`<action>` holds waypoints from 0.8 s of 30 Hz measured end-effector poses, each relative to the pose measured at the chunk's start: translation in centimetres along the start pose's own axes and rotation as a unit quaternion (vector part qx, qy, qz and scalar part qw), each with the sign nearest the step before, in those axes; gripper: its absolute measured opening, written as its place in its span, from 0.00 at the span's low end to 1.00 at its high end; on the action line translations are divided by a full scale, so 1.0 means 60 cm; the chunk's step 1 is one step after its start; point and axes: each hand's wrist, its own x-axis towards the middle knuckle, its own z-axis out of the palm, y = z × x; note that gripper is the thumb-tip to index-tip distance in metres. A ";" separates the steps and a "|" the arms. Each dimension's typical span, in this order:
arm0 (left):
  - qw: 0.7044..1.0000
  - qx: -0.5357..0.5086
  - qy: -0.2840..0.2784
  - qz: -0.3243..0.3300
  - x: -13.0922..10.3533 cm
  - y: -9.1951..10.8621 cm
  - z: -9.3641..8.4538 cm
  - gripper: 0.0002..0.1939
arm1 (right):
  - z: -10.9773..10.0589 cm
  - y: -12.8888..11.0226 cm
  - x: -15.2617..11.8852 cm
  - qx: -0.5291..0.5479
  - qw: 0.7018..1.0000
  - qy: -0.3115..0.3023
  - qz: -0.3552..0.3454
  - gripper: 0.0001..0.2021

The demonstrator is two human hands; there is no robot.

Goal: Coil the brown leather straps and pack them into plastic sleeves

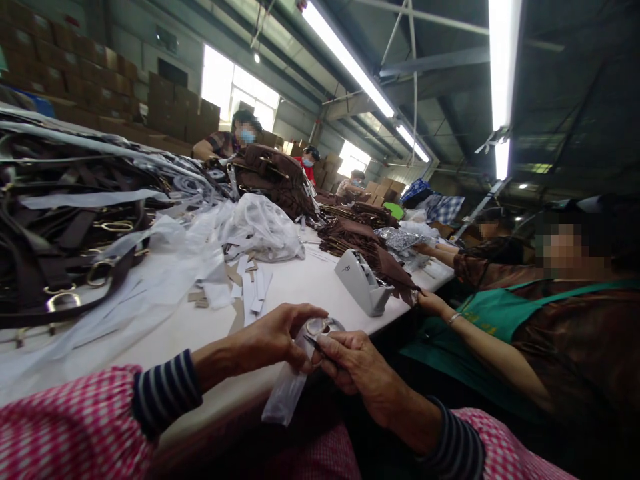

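Observation:
My left hand (280, 337) curls its fingers and thumb round a translucent plastic strip (287, 393), whose loose end hangs down past the table edge. At the top of the strip is a pale, ring-like loop, right between my two hands. My right hand (357, 370) is closed, thumb against fingers, on a thin dark piece (314, 343) by that loop. My fingers hide most of this piece, so its kind is unclear. Both hands are close together at the front edge of the white table (300, 287).
Dark straps with metal rings (60, 267) heap up at left. Crumpled clear plastic (260, 230), card strips (250, 287) and a grey tape dispenser (363, 283) lie ahead. Brown bags (273, 177) are piled behind. A co-worker in a green apron (480, 327) sits close at right, handling brown material.

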 end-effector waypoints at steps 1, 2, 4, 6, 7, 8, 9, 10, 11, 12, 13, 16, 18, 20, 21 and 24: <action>1.000 0.002 0.008 -0.005 0.000 0.000 0.000 0.43 | 0.002 0.001 0.000 0.001 1.000 0.001 0.003 0.25; 1.000 0.003 0.015 -0.008 -0.001 0.000 0.000 0.43 | 0.003 0.002 0.000 0.003 1.000 0.002 0.006 0.25; 1.000 0.008 0.018 -0.008 0.000 -0.001 0.000 0.43 | 0.002 0.003 -0.002 0.010 1.000 0.001 0.015 0.25; 1.000 0.020 0.015 -0.005 0.000 0.000 -0.002 0.42 | -0.002 0.002 -0.006 0.024 0.999 -0.004 0.032 0.25; 0.999 0.030 0.016 -0.004 0.000 0.001 -0.002 0.42 | -0.004 0.002 -0.008 0.033 0.999 -0.007 0.042 0.24; 0.999 0.043 0.018 -0.005 -0.001 0.003 -0.003 0.42 | -0.006 0.002 -0.009 0.041 0.998 -0.009 0.051 0.24; 0.998 0.057 0.020 -0.006 -0.001 0.005 -0.003 0.42 | -0.008 0.001 -0.010 0.048 0.997 -0.011 0.057 0.24; 0.997 0.068 0.023 -0.008 -0.002 0.007 -0.002 0.42 | -0.009 0.001 -0.011 0.050 0.997 -0.011 0.060 0.24; 0.997 0.075 0.024 -0.009 -0.003 0.009 -0.002 0.41 | -0.010 0.001 -0.011 0.050 0.997 -0.012 0.061 0.24; 0.996 0.079 0.024 -0.011 -0.004 0.010 -0.001 0.41 | -0.010 0.001 -0.010 0.049 0.997 -0.013 0.061 0.24; 0.996 0.081 0.022 -0.013 -0.005 0.010 -0.001 0.41 | -0.009 0.000 -0.009 0.046 0.997 -0.016 0.059 0.24; 0.995 0.092 0.024 -0.013 -0.005 0.007 -0.001 0.41 | -0.004 -0.003 -0.005 0.031 0.998 -0.019 0.044 0.24; 0.994 0.102 0.028 -0.006 -0.004 0.003 -0.002 0.40 | -0.001 -0.007 -0.004 0.021 0.999 -0.018 0.032 0.23; 0.995 0.090 0.029 -0.004 -0.002 0.001 -0.004 0.40 | 0.001 -0.011 -0.005 0.020 0.999 -0.019 0.035 0.23; 0.997 0.075 0.026 -0.007 -0.001 0.000 -0.006 0.41 | 0.001 -0.012 -0.007 0.021 0.999 -0.017 0.042 0.23; 0.999 0.038 0.015 -0.014 0.001 -0.001 -0.015 0.43 | -0.003 -0.009 -0.012 0.019 0.998 0.008 0.063 0.24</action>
